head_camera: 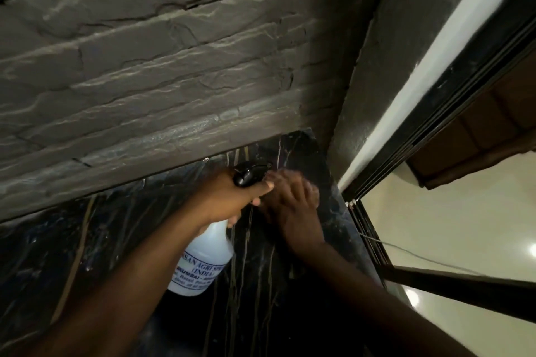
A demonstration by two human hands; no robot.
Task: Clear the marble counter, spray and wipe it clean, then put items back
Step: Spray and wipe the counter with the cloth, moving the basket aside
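Note:
A white spray bottle with a black trigger head and blue print on its label hangs over the black marble counter. My left hand is shut on the spray bottle's neck, just under the black nozzle. My right hand is right beside the nozzle, fingers spread and blurred, touching or almost touching the trigger head. Whether it holds anything is hidden. The counter has pale gold and white veins and runs toward the far corner.
A dark rough stone wall rises behind the counter. At the right, a black sliding door frame and a white strip border the counter's end. Beyond it lies a glossy cream floor.

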